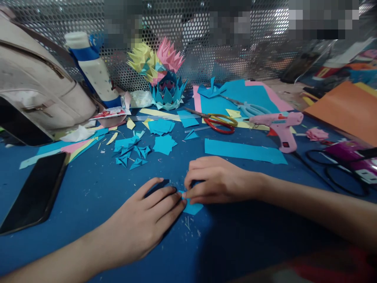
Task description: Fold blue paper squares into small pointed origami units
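Observation:
A small piece of blue paper (193, 208) lies on the blue table in front of me, partly covered by my fingers. From the left, my left hand (147, 216) holds the paper's edge down with curved fingertips. My right hand (216, 181) has thumb and fingers closed at the paper's upper edge, touching the left fingertips. Beyond the hands are small folded blue paper triangles (129, 152) and cut blue paper squares (165, 144). A long blue paper strip (244, 151) lies just past my right hand.
Scissors (220, 121) and a pink glue gun (287, 129) lie behind the strip. Pliers (253, 109) rest on blue sheets. Folded paper flowers (167, 90) stand at the back near a bottle (94, 74) and a bag (38, 74). A phone (35, 192) lies left; orange paper (347, 110) right.

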`<act>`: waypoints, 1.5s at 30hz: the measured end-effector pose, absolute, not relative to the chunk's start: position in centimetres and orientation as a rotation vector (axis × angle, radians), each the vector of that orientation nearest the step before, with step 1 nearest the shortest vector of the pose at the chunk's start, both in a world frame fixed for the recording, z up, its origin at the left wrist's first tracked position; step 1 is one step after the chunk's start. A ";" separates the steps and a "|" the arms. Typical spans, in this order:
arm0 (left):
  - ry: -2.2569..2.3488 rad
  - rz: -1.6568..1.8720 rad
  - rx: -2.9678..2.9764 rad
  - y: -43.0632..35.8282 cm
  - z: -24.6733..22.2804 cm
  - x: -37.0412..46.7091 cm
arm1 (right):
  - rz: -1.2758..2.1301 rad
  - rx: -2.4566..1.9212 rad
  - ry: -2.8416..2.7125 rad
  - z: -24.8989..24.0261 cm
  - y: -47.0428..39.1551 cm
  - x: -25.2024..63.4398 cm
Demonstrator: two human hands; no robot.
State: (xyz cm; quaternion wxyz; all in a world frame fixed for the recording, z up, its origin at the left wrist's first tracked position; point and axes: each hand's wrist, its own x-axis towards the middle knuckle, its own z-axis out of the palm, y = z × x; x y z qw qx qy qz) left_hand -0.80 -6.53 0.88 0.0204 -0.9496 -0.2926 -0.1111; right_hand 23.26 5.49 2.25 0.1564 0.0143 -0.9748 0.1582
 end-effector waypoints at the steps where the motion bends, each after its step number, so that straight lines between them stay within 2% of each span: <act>1: -0.887 -0.361 -2.944 -6.6 0.8 -0.8 | 0.432 0.022 -2.786 2.2 5.4 23.2; 10: -0.862 -0.371 -2.958 -6.6 0.8 -0.8 | 0.287 -0.088 -2.842 2.1 4.5 22.9; 20: -0.876 -0.417 -2.988 -6.5 0.9 -0.7 | 0.167 -0.058 -3.191 5.8 4.0 23.8; 22: -0.880 -0.422 -3.000 -6.5 1.0 -0.7 | 0.269 -0.080 -3.194 5.6 4.4 24.0; 24: -0.875 -0.431 -3.009 -6.6 1.0 -0.7 | 0.533 -0.084 -3.118 5.0 5.0 23.8; 27: -0.866 -0.458 -3.007 -6.6 1.0 -0.7 | 0.781 -0.285 -2.886 3.7 5.5 23.2; 37: -1.230 -0.726 -2.934 -5.8 1.3 -0.2 | 0.853 -0.567 -2.859 3.0 3.9 22.3; 45: -1.391 -0.767 -2.968 -5.8 1.8 0.5 | 1.082 -0.448 -2.767 2.7 3.6 22.4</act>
